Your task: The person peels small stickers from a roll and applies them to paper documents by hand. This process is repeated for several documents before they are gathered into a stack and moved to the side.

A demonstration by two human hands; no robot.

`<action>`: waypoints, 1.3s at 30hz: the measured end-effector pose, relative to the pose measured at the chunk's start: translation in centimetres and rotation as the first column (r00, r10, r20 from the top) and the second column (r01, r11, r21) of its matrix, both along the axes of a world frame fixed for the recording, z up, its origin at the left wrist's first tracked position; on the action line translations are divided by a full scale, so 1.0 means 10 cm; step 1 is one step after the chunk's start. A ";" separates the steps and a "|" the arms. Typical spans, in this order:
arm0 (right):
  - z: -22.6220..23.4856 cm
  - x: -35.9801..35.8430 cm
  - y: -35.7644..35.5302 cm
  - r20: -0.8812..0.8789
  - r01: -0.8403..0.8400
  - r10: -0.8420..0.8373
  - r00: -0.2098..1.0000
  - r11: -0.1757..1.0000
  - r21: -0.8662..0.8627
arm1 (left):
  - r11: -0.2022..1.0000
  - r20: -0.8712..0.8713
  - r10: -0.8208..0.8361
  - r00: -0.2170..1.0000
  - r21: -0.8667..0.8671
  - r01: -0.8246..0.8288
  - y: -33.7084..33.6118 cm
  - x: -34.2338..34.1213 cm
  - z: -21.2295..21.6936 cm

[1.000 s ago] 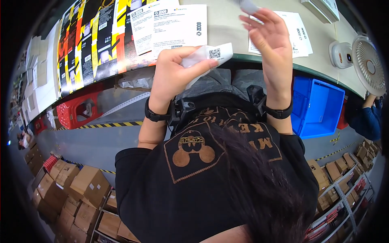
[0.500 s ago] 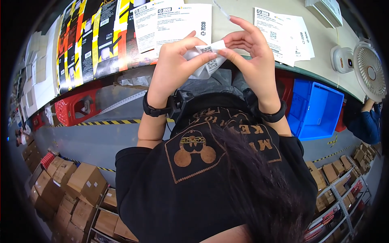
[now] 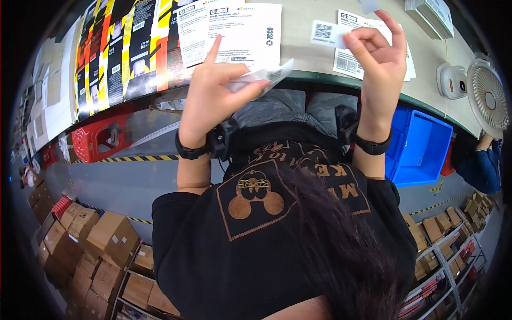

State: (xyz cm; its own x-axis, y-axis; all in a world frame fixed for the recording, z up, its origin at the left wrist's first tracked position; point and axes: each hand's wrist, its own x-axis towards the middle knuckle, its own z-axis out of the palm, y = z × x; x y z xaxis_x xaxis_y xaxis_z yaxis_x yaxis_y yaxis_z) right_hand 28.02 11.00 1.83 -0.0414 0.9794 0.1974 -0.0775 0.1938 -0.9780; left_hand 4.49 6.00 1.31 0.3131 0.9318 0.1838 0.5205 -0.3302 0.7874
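Note:
My right hand [image 3: 381, 56], raised over the table at the right, has a small white label [image 3: 326, 34] with a square black code at its thumb tip. A small pale translucent piece [image 3: 368, 6] is at the tip of one of its stretched fingers. My left hand [image 3: 213, 98] pinches a folded white label strip [image 3: 274, 74] between thumb and curled fingers, one finger pointing away. Just beyond the left hand, printed white sheets [image 3: 250, 32] lie overlapping. More printed sheets [image 3: 348, 61] lie behind my right hand, partly covered by it.
Black, yellow and orange printed packaging [image 3: 120, 53] covers the table's left side. A stack of white cards [image 3: 429, 18] and a white fan [image 3: 486, 96] stand at the right. Below the table edge are a blue crate [image 3: 418, 149] and a red stool [image 3: 98, 140]. Another person's sleeve [image 3: 482, 168] shows far right.
My hands have moved apart. The right one has gone right and away with a label that has come off the strip; the left one has shifted slightly left, still holding the strip.

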 end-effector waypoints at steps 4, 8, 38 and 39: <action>-0.16 0.16 0.10 0.026 -0.027 0.028 0.999 0.999 -0.041 | 0.997 -0.091 -0.029 0.995 0.065 0.035 -0.08 -0.08 -0.13; -0.23 -0.04 0.08 -0.069 -0.081 0.071 0.995 0.983 -0.164 | 0.991 -0.127 -0.124 0.984 0.040 0.130 -0.21 0.03 -0.27; -0.39 -0.50 0.09 0.224 -0.157 0.217 0.950 0.954 -0.255 | 0.976 -0.087 -0.166 0.982 0.130 0.176 -0.31 0.35 -0.44; -0.39 -0.51 0.09 0.218 -0.164 0.222 0.950 0.953 -0.257 | 0.976 -0.086 -0.163 0.983 0.129 0.174 -0.31 0.35 -0.44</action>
